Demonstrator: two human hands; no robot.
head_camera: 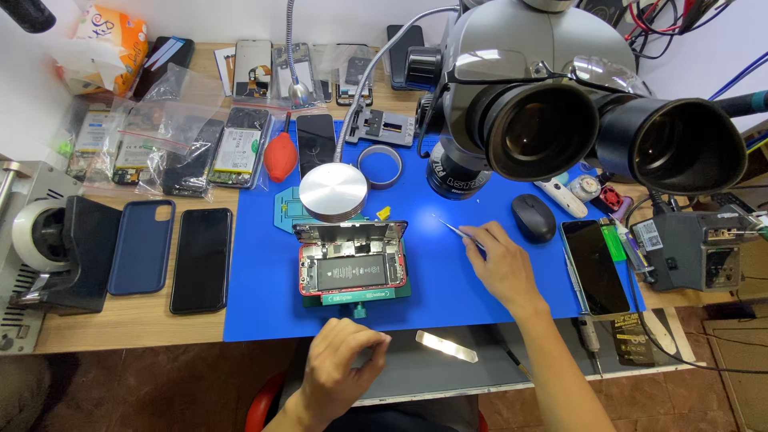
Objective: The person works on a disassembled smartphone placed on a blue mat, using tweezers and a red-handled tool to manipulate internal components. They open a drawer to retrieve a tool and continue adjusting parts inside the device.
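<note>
While right hand (502,268) grips tweezers (458,231), opened phone (350,266) lies left.

Blue mat (448,280) on a light wood table (128,320), opened phone (352,268) red-framed with black battery in a green holder (360,298), navy case (142,246), black phone (202,260), red blower bulb (281,158), silver round disc (333,192), black mouse (534,218), grey microscope (528,72).

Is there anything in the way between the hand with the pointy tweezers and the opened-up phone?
Nothing visible. Only bare blue mat lies between the right hand, which holds the tweezers, and the opened phone clamped in its holder. The computer mouse sits off on the other side.
</note>
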